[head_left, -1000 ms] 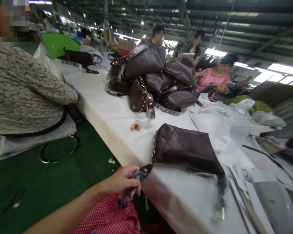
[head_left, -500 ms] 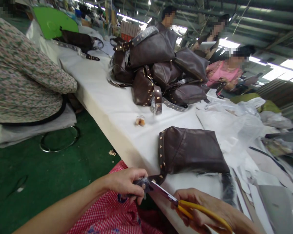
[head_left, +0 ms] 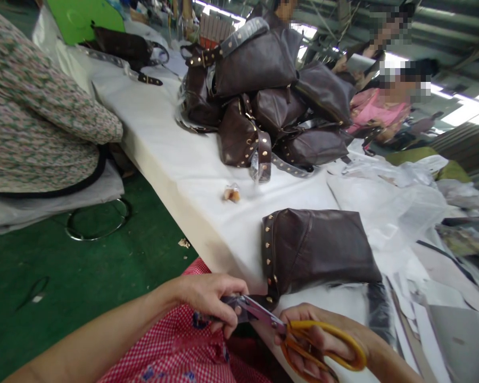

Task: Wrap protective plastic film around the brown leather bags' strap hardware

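From the head camera, a long table (head_left: 155, 117) covered in white runs from the near right to the far left, its pale edge standing above a green floor (head_left: 104, 282). On its near part lies a dark brown bag (head_left: 323, 244), studded along its left side, with a strap (head_left: 264, 301) reaching toward the near edge. The left hand (head_left: 215, 303) has its fingers curled, pinching the strap's plastic-wrapped end between thumb and forefinger. The right hand (head_left: 317, 340) has its fingers closed around the yellow handles of scissors (head_left: 282, 325), whose blades reach the strap beside the left hand; how far they are parted, I cannot tell. Farther along, similar bags form a pile (head_left: 271, 101), and a small crumpled item (head_left: 232, 193) lies between it and the near bag. Clear plastic sheeting (head_left: 391, 202) and pale strips (head_left: 425, 324) clutter the right side. On the left, a person in a floral top (head_left: 43, 117) is beside the table, near a metal ring (head_left: 99, 229) at floor level; a green panel (head_left: 83, 18) stands at the far left. At the far right, a person in pink (head_left: 383, 111) is beneath a beamed roof (head_left: 455, 32) and bright openings.
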### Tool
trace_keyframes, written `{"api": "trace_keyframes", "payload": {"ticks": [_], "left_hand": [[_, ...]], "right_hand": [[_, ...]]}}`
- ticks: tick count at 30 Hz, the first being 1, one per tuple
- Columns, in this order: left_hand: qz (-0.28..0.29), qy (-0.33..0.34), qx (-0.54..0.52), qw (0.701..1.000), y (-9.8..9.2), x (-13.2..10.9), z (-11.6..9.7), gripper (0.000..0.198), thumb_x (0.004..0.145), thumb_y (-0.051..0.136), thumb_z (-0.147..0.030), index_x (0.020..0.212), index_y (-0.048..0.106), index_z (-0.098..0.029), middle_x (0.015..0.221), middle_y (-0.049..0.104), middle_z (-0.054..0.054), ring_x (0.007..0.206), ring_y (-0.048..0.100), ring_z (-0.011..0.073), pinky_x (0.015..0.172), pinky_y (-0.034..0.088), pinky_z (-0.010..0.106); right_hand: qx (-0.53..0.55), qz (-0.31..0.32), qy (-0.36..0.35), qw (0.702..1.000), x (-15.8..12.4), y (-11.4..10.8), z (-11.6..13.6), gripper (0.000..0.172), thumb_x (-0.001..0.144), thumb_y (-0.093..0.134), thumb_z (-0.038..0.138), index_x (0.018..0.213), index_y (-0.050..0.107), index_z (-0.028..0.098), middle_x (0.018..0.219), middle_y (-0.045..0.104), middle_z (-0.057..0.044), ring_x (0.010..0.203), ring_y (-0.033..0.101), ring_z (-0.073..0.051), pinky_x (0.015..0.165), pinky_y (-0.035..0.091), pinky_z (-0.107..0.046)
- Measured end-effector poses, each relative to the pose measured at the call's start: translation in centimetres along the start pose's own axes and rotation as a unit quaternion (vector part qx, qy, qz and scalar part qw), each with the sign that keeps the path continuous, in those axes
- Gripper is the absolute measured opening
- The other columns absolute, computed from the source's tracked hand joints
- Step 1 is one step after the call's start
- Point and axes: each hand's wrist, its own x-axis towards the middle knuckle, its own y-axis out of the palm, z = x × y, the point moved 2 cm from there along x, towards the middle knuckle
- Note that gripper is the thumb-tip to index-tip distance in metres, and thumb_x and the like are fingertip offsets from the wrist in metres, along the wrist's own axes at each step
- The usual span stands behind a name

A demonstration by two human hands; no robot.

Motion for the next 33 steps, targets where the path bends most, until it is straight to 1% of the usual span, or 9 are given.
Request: {"api": "trace_keyframes", "payload": {"ticks": [5, 11, 16, 20, 22, 24, 27, 30, 33], "left_hand": [[0.03, -0.002, -0.002, 1.0, -0.5, 0.2, -0.1, 0.02, 0.073, 0.063, -0.016, 0.088, 0.051, -0.022, 0.061, 0.065, -0.005, 0.044, 0.054, 0.0087, 0.04, 0.039, 0.017], [0.076, -0.003, 0.011, 0.997, -0.9, 0.9, 0.2, 0.021, 0.075, 0.065, -0.018, 0.087, 0.048, -0.021, 0.061, 0.065, -0.004, 0.042, 0.055, 0.0093, 0.036, 0.041, 0.016], [0.066, -0.002, 0.009, 0.998, -0.8, 1.0, 0.1, 0.021, 0.073, 0.063, -0.014, 0.086, 0.048, -0.021, 0.06, 0.065, -0.004, 0.041, 0.054, 0.0094, 0.037, 0.042, 0.016], [0.051, -0.008, -0.006, 0.999, -0.7, 0.7, 0.2, 0.022, 0.072, 0.063, -0.015, 0.087, 0.049, -0.022, 0.059, 0.065, -0.004, 0.041, 0.054, 0.0099, 0.037, 0.042, 0.016], [0.038, -0.009, -0.012, 0.999, -0.6, 0.6, 0.4, 0.024, 0.071, 0.063, -0.014, 0.088, 0.049, -0.023, 0.058, 0.065, -0.005, 0.04, 0.055, 0.01, 0.036, 0.042, 0.016], [0.022, -0.012, -0.014, 1.0, -0.5, 0.5, 0.6, 0.025, 0.069, 0.064, -0.013, 0.088, 0.05, -0.023, 0.059, 0.065, -0.005, 0.04, 0.055, 0.0101, 0.036, 0.041, 0.016], [-0.007, -0.016, -0.015, 1.0, -0.1, 0.4, 0.9, 0.029, 0.067, 0.066, -0.012, 0.09, 0.051, -0.022, 0.061, 0.065, -0.005, 0.041, 0.055, 0.0094, 0.035, 0.04, 0.015], [-0.044, -0.01, -0.015, 0.999, 0.3, 0.3, 1.2, 0.031, 0.066, 0.067, -0.013, 0.093, 0.052, -0.022, 0.065, 0.066, -0.004, 0.041, 0.055, 0.0086, 0.034, 0.037, 0.014], [-0.069, -0.003, -0.012, 0.998, 0.6, 0.1, 1.0, 0.031, 0.066, 0.066, -0.015, 0.092, 0.051, -0.021, 0.067, 0.066, -0.003, 0.041, 0.055, 0.0084, 0.034, 0.035, 0.014]], "right_hand": [[-0.035, -0.004, -0.016, 0.999, 0.4, -0.1, 0.5, 0.078, 0.072, 0.051, 0.079, 0.11, 0.062, 0.012, 0.072, 0.061, -0.004, 0.044, 0.052, -0.008, 0.041, 0.044, -0.016], [0.006, 0.015, -0.028, 0.999, 0.8, -0.2, 0.7, 0.066, 0.075, 0.06, 0.07, 0.106, 0.062, 0.011, 0.065, 0.057, 0.0, 0.035, 0.041, -0.002, 0.032, 0.034, -0.011], [0.012, 0.021, -0.063, 0.998, 1.0, -0.1, 0.5, 0.066, 0.08, 0.054, 0.069, 0.105, 0.062, 0.008, 0.057, 0.054, 0.002, 0.03, 0.037, -0.001, 0.03, 0.033, -0.01], [0.034, 0.013, -0.034, 0.999, 1.1, -0.1, -0.8, 0.06, 0.08, 0.057, 0.065, 0.103, 0.06, 0.009, 0.052, 0.051, 0.004, 0.03, 0.036, -0.002, 0.029, 0.031, -0.011], [0.042, -0.007, -0.001, 0.999, 1.2, 0.0, -1.2, 0.055, 0.078, 0.063, 0.062, 0.101, 0.058, 0.012, 0.055, 0.053, 0.004, 0.031, 0.036, -0.003, 0.029, 0.031, -0.012], [0.028, -0.039, 0.021, 0.999, 1.3, 0.5, -1.1, 0.055, 0.068, 0.073, 0.058, 0.098, 0.057, 0.015, 0.06, 0.055, 0.004, 0.034, 0.038, -0.003, 0.032, 0.032, -0.013], [-0.057, -0.098, -0.016, 0.993, 1.1, 1.9, -0.3, 0.056, 0.05, 0.085, 0.05, 0.087, 0.058, 0.018, 0.068, 0.055, 0.004, 0.051, 0.044, -0.006, 0.046, 0.037, -0.015], [-0.151, -0.181, -0.054, 0.97, -0.1, 3.3, -0.5, 0.05, 0.049, 0.085, 0.05, 0.077, 0.058, 0.019, 0.072, 0.053, 0.002, 0.066, 0.044, -0.012, 0.057, 0.039, -0.02], [-0.127, -0.255, -0.068, 0.956, -2.4, 4.2, -3.1, 0.053, 0.053, 0.08, 0.059, 0.081, 0.06, 0.019, 0.073, 0.053, 0.0, 0.067, 0.047, -0.014, 0.059, 0.041, -0.023]]}}
